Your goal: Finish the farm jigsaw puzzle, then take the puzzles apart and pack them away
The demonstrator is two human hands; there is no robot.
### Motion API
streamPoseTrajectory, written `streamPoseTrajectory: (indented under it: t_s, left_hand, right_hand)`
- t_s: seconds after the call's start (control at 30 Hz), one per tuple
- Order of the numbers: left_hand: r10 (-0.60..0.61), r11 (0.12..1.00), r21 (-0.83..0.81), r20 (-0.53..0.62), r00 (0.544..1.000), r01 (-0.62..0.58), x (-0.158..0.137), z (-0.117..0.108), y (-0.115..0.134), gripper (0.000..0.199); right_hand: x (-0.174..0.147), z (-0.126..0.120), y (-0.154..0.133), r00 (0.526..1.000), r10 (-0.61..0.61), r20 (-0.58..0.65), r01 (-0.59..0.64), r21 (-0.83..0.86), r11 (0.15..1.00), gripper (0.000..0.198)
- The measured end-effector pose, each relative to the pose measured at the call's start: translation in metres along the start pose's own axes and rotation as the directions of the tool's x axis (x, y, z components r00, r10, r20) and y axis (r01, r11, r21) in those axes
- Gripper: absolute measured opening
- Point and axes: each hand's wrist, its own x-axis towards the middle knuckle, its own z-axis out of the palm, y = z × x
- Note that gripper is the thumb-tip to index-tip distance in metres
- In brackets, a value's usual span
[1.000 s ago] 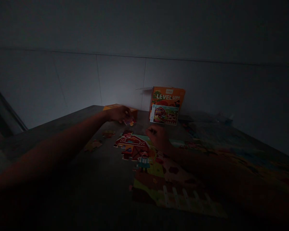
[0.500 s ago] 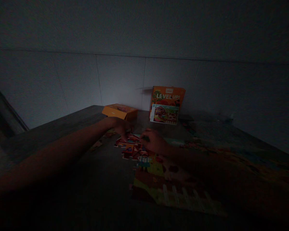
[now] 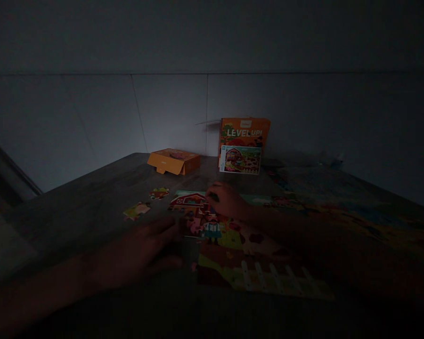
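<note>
Puzzle point(image 3: 223, 256) lay by a half-open, empty left hand point(image 3: 144, 252) and curled right hand point(image 3: 226, 200), its grip unclear; box point(image 3: 245, 136) read "LEVEL UP!"

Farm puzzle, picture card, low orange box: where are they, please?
Farm puzzle point(image 3: 229, 256), head view: its printed brown ground.
Picture card point(image 3: 240, 160), head view: middle of its printed front.
Low orange box point(image 3: 168, 163), head view: the side facing the camera.

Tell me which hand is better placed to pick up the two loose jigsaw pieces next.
Probably the left hand: it looks open and lies closer to the loose jigsaw pieces. The right hand is farther, over the farm jigsaw.
</note>
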Motion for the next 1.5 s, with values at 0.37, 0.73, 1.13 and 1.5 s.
streamPoseTrajectory:
  t_s: [0.37, 0.73, 1.13, 1.5]
  left_hand:
    - [0.194, 0.976, -0.063, -0.196, 0.961, -0.21, 0.034, 0.009, -0.014, 0.018]
    - [0.381, 0.917, -0.104, -0.069, 0.922, -0.386, 0.013, -0.002, -0.011, 0.029]
    - [0.363, 0.923, -0.127, -0.029, 0.931, -0.364, 0.006, -0.007, 0.002, 0.045]
    - [0.335, 0.933, -0.17, 0.075, 0.939, -0.319, 0.002, -0.026, -0.001, 0.052]
  right_hand:
    - [-0.001, 0.002, 0.001, 1.0, -0.017, -0.016, 0.016, -0.011, 1.0, 0.01]
    - [-0.001, 0.002, 0.002, 0.999, -0.035, -0.003, 0.035, -0.023, 0.999, 0.011]
    - [-0.001, -0.002, -0.001, 0.999, -0.038, 0.025, 0.038, -0.013, 0.999, 0.011]
    - [-0.001, -0.001, 0.0, 0.999, -0.05, 0.019, 0.05, -0.002, 0.999, 0.011]
